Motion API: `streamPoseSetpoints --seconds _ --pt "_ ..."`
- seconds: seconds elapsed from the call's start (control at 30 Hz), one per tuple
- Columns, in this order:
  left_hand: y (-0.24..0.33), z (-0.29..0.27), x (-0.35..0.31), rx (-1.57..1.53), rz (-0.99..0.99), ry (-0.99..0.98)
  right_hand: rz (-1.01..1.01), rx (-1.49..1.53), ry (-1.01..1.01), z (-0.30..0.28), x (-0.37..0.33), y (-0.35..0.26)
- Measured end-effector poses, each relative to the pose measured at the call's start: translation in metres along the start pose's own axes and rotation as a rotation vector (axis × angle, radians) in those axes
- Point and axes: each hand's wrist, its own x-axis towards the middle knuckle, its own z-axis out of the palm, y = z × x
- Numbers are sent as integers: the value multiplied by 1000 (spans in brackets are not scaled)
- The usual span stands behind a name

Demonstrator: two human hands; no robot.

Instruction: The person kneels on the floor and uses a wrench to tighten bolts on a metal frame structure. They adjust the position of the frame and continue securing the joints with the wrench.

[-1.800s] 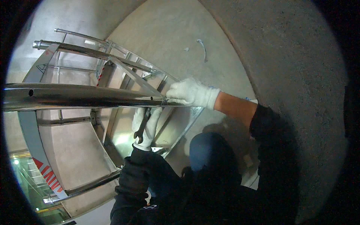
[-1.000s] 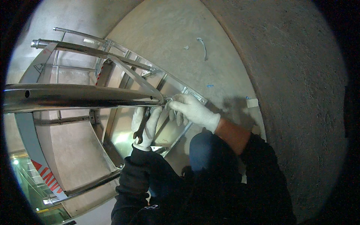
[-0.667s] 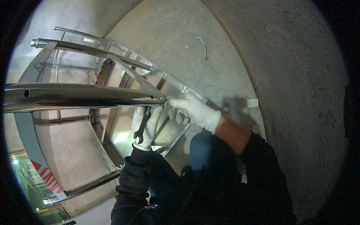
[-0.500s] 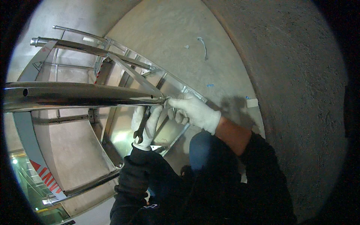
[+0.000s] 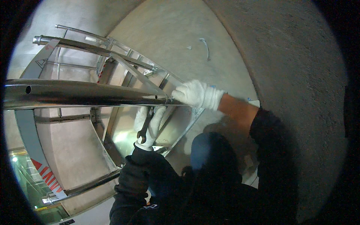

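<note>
Left hand [image 5: 154,122]: holds wrench [image 5: 144,128] under tube [image 5: 93,94], as before | right hand [image 5: 195,94]: higher than 0.5 s ago, at tube's right end; grip cannot be told

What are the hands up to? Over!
Left hand: dark wrench in grip. Right hand: by right end of shiny tube, grip unclear. Tube partly covers left hand.

Industrial or building site indicated: bare floor [image 5: 176,41], rough surface [image 5: 296,67] seen right of steel tube [image 5: 86,95]; metal framing [image 5: 137,73] alongside.
</note>
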Motion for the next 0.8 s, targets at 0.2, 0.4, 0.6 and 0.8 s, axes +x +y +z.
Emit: streamPoseSetpoints --seconds 0.2,0.4,0.6,0.8 --pt "4 0 6 -27 53 -31 -435 -225 -39 -24 29 23" --pt "-3 0 2 108 -59 40 -103 -112 61 -12 16 3" --pt "-3 1 3 1 42 69 221 6 173 -10 -3 -11" --pt "10 -3 7 -96 -144 -22 935 1081 27 -16 -6 -54"
